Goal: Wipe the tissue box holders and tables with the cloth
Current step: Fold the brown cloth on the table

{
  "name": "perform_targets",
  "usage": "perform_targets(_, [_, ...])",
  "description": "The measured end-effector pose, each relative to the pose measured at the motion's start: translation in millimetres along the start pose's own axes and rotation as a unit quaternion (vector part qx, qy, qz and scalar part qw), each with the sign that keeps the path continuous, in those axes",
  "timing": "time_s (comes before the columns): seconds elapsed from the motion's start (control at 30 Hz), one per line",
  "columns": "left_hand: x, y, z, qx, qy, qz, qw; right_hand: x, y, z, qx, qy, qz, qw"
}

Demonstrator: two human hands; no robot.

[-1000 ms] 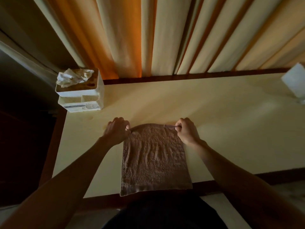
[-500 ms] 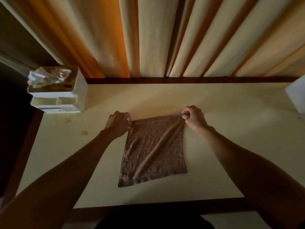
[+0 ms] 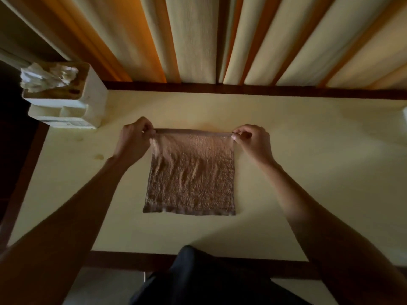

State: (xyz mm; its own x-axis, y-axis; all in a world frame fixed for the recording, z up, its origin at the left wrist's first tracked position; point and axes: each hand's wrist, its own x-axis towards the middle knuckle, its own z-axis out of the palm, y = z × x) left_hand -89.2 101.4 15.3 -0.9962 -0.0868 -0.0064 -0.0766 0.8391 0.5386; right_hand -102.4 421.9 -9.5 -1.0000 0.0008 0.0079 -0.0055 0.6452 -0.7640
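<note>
One white plastic tissue box holder (image 3: 66,100) waits at the far left, seemingly not yet wiped. Left hand (image 3: 133,140) and right hand (image 3: 253,140) pinch the brown terry cloth (image 3: 190,172), spread flat on the cream counter (image 3: 308,172); most wiping probably remains.

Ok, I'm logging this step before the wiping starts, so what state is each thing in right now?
Brown terry cloth: spread flat on the table, far corners pinched.
Left hand: grip on the cloth's far left corner.
Right hand: grip on its far right corner.
White plastic tissue box holder: upright, crumpled tissue sticking out.
Cream table: stain spots near the holder.
</note>
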Motion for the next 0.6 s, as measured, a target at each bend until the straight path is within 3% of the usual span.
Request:
perform_targets(0.2, [-53.6,-6.3,-9.5,-0.062,0.058,0.077,0.993,-69.6,-14.3,-10.2,0.115,0.034,0.051,0.991])
perform_targets(0.37, [-108.9,-21.5,-2.7,-0.135,0.060,0.087,0.985,-130.9,-8.5,-0.7,0.112,0.027,0.094,0.989])
perform_targets(0.5, [-140.3,-39.1,8.5,-0.248,0.031,-0.031,0.968,-165.5,-17.0,5.1,0.212,0.024,0.177,0.961])
perform_targets(0.6, [-153.3,-41.6,12.5,-0.434,-0.015,-0.155,0.887,-179.9,-27.4,12.1,0.353,0.047,0.272,0.894])
